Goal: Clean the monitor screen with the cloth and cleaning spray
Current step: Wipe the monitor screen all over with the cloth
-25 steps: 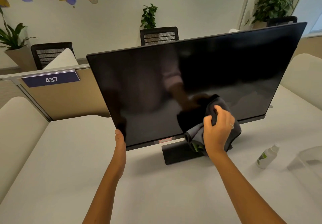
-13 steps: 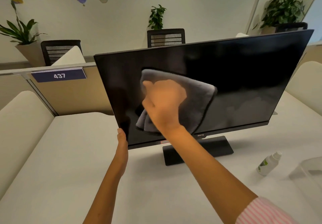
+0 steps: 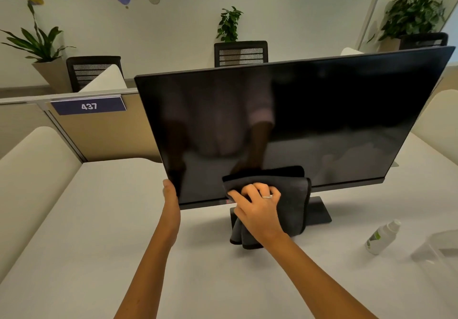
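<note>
Wiping step in hand, by the look of it: dark grey microfibre cloth [image 3: 295,194] pressed against the lower middle of the black monitor screen [image 3: 285,125], right at the bottom bezel, with its loose folds hanging down in front of the monitor stand [image 3: 319,213] toward the white desk [image 3: 99,244]. Right hand [image 3: 260,204] on the cloth, fingers curled into the fabric and bunching it against the glass, a ring visible on 1 finger. Left hand [image 3: 171,194] at the near-left bottom corner of the monitor, thumb side along the frame edge, fingers hidden behind the panel, so probably gripping the edge to steady it, though the grip itself cannot be confirmed. Cleaning spray bottle [image 3: 383,236], white with a green label, lying tilted on the desk at the right, well apart from both hands and untouched. A clear plastic container [image 3: 438,246] just to the right of the bottle, at the picture's edge. Beyond the monitor, a desk divider with a blue 437 sign [image 3: 88,106], mesh-backed office chairs and potted plants along the far wall. Screen dark and glossy, with only a dim reflection; streaks or leftover smears too faint to judge. Next move likely calls for a sweep along the bottom strip toward the right, firm but light on the panel, left hand bracing against the push so the stand does not slide.
</note>
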